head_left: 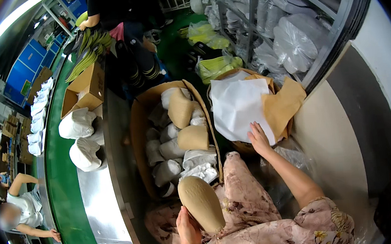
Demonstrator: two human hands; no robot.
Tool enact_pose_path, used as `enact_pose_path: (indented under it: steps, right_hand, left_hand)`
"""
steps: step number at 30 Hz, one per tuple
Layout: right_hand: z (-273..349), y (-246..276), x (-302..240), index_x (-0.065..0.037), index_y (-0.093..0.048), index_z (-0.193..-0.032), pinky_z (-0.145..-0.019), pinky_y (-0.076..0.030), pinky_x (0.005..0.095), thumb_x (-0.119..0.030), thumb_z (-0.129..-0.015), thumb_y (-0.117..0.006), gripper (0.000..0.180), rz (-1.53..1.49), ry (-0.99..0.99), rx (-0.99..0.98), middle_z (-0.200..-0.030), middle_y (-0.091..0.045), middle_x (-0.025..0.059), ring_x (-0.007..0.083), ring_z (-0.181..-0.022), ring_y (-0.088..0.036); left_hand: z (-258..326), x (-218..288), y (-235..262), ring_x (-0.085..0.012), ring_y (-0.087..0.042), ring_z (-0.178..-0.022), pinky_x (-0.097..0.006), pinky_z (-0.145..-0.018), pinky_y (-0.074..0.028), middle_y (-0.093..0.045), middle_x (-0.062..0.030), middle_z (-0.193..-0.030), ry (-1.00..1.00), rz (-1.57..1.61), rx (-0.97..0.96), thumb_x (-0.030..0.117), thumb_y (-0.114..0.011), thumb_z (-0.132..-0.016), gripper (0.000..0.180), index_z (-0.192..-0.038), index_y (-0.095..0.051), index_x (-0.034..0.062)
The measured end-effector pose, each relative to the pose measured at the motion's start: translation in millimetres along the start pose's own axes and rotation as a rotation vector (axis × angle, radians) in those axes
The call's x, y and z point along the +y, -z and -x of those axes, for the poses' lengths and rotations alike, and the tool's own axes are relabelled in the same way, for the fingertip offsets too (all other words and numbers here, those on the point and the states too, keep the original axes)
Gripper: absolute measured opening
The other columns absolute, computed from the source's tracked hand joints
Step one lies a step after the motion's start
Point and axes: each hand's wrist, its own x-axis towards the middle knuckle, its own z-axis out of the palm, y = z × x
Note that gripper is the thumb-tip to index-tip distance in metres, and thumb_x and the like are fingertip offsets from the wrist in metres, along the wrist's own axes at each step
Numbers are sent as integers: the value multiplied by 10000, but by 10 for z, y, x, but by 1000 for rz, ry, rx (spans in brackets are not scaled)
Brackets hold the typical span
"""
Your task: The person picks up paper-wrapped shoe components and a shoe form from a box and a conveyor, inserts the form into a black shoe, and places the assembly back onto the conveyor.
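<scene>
Left hand (188, 230) gripping the tan foam shoe insole (202, 203) upright on the lap, right hand (258, 138) open, fingers spread on white tissue paper sheets (237, 108) in a cardboard box (284, 103), well apart from the insole

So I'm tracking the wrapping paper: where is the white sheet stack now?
In the head view, the white sheets lie right of centre in a cardboard box, under the right hand, beside the box of wrapped shoes.
</scene>
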Motion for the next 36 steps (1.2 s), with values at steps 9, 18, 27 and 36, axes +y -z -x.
enact_pose_path:
  steps: [9,18,27,36]
  right_hand:
    - [-816,-795,-484,-24,-349,-1322,-980,-324,507,-315,-806,-603,645,118,0,144,-1366,-284,276,451,-1255,-280]
    - [-1374,-1064,-769,-93,-308,-1366,-996,-174,635,-354,-795,-601,693,314,-401,-49,-1451,-145,213,400,-1350,-79]
    - [-1146,-1099,-171,-252,-615,-1115,-985,-233,554,-203,-844,-548,284,150,-159,272,-1392,-334,101,295,-1334,-213]
    - [-480,179,-746,-122,-595,-1174,-1068,-226,371,-282,-894,-529,329,-1167,-134,-427,-1415,-342,38,212,-1325,-258]
  left_hand:
    - [-222,-50,-37,-151,-575,-813,-297,-702,-472,-603,-65,-931,22,-52,105,254,-425,-957,289,-1026,-537,-3]
    - [-296,-49,20,-218,-575,-960,-375,-822,-469,-588,-102,-1041,51,-170,142,297,-371,-963,353,-1088,-505,-5]
    - [-437,-1,-9,-230,-579,-960,-386,-824,-474,-587,-99,-1053,94,-186,146,303,-367,-961,359,-1101,-503,1]
    - [-625,65,63,-129,-551,-865,-274,-757,-434,-592,-46,-932,-96,-177,88,255,-459,-945,283,-1033,-533,-4]
